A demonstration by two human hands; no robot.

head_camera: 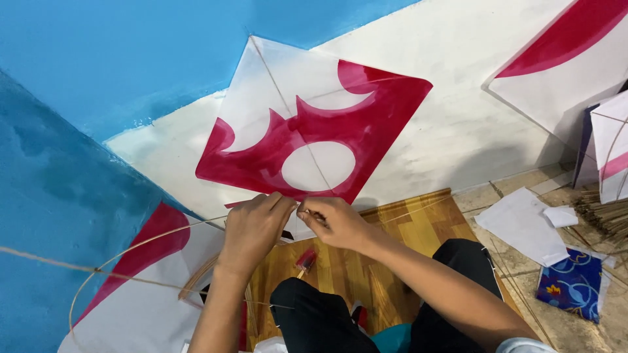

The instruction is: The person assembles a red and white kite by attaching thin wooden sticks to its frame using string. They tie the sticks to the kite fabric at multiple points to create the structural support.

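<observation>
At bottom corner of red-white kite (307,124): left hand (254,225), right hand (333,221) both pinched shut on it.

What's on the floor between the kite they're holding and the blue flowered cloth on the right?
In the head view, white paper sheets lie on the floor between the kite and the blue cloth.

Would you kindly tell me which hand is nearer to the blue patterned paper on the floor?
The right hand is nearer; the blue patterned paper lies on the floor off to its right. The left hand is beyond it, further left.
</observation>
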